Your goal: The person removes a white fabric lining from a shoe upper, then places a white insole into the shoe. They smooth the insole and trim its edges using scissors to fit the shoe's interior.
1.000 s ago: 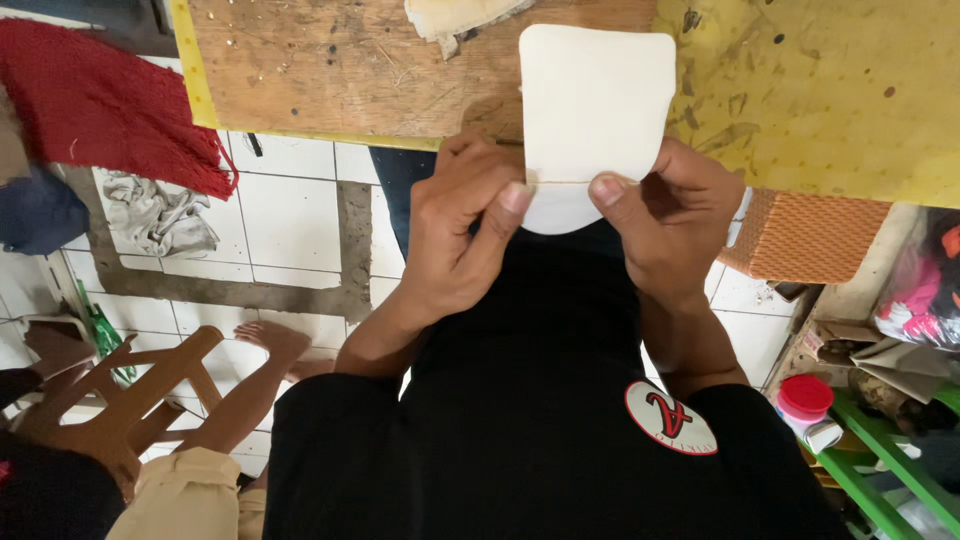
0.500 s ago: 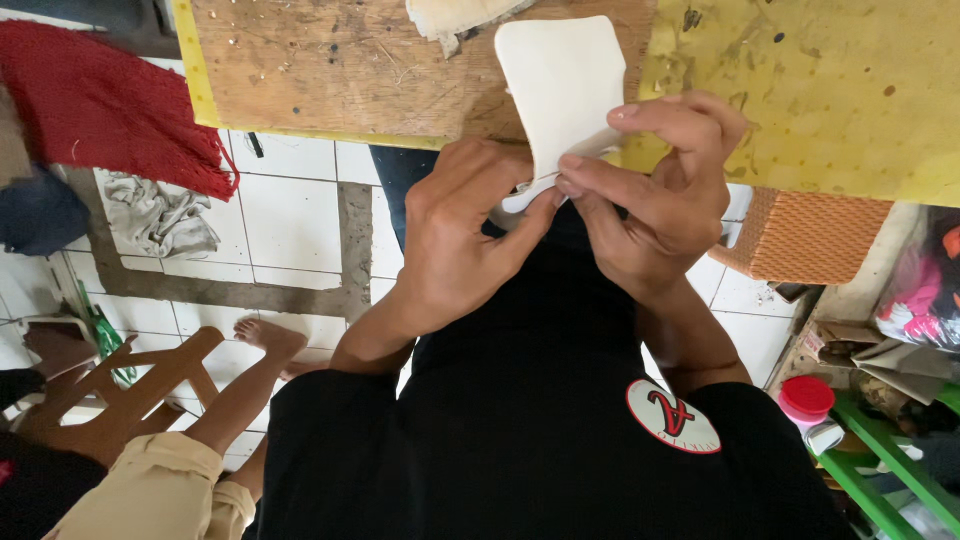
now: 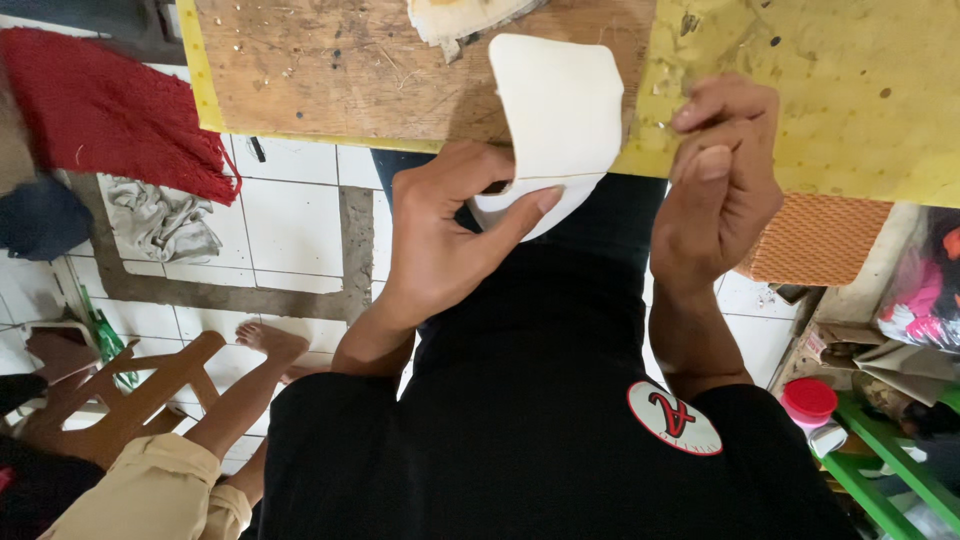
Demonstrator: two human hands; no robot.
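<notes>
Left hand was pinching the bottom edge of one cream-coloured flexible sheet, thumb underneath and fingers curled over the top, which is probably why the piece stood up off the bench with its lower end folded over instead of lying flat. That sheet was sitting just in front of the person's chest, at the near edge of the worktable.

Further left, for context: one red woven mat on the tiled floor, one crumpled grey rag beside it, one wooden chair with someone else's bare foot next to it.

The table itself looked like two surfaces side by side, a scuffed wooden board and a yellow stained sheet, so I'd guess the board is the cutting spot. A small heap of similar cream pieces lay at its far edge; couldn't count them.

Right hand was off the sheet, fingers bunched against the thumb, holding nothing I could see. One red-lidded jar sat low on the right.
</notes>
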